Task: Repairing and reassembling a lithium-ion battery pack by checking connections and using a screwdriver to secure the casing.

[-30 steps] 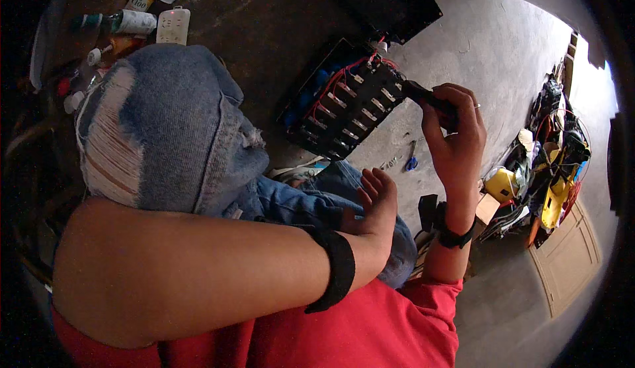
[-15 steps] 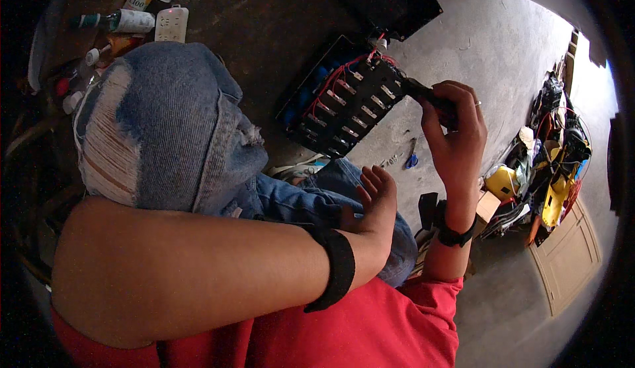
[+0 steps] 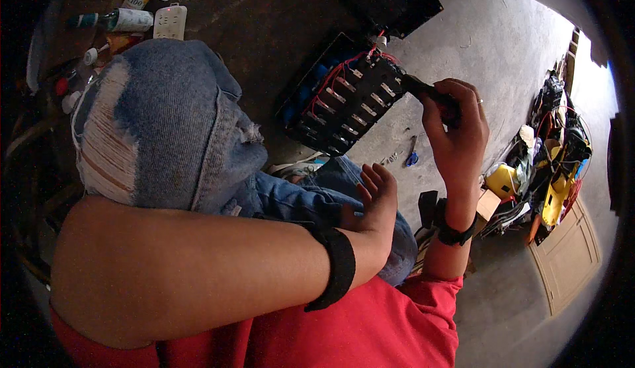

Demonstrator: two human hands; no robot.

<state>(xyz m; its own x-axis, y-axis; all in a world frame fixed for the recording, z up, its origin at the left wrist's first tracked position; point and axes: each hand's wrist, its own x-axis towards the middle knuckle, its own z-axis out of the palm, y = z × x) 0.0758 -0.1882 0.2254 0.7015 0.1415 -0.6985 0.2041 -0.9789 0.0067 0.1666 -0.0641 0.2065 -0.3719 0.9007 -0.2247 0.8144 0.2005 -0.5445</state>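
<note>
Where it lies right of the jeans (image 3: 173, 126), the black battery pack (image 3: 355, 98) carries red wires (image 3: 342, 69) along its left side, while its right-hand metal strips (image 3: 368, 109) appear unwired. The left hand (image 3: 378, 206) is empty, fingers loosely extended; a black tool (image 3: 418, 88), clamped in the right hand (image 3: 458, 143), sits at the pack's right edge, joint completion unconfirmed.

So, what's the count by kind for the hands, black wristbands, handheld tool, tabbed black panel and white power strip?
Hands: 2
Black wristbands: 2
Black handheld tool: 1
Tabbed black panel: 1
White power strip: 1
Total: 7
</note>
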